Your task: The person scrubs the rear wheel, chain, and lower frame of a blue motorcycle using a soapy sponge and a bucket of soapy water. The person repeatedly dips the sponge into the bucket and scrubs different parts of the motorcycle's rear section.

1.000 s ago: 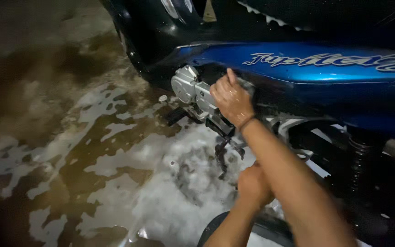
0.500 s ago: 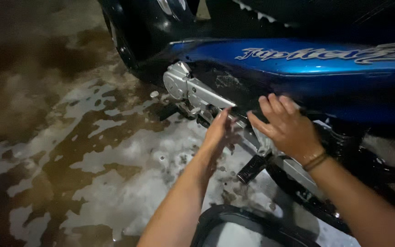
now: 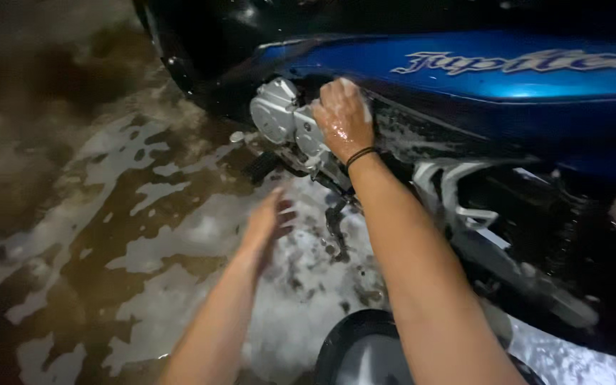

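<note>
- Nearest the viewer, at the bottom edge, sits the dark rounded rim of a bucket [image 3: 354,349] between the person's two forearms.
- The left hand [image 3: 269,221] hovers blurred above the wet ground, fingers loosely spread, gripping nothing, near the kickstand.
- The ground [image 3: 73,214] is brown, wet pavement with white patches of soap foam [image 3: 201,228] spread across it, thickest beneath the motorcycle.
- A black kickstand [image 3: 335,224] hangs below the engine, close beside the left hand.
- The right hand [image 3: 344,121], wet and shiny, with a thin dark band [image 3: 360,155] at the wrist, presses against the motorcycle where the silver engine meets the blue panel. Its fingers curl over something pale and foamy; whether that is a sponge or only suds cannot be told.
- The silver engine case [image 3: 279,117] sits just left of that hand, touching it.
- The motorcycle [image 3: 507,85] fills the upper right. Its long axis runs left to right across the view; its glossy blue side panel faces the viewer, with black bodywork at the upper left.
</note>
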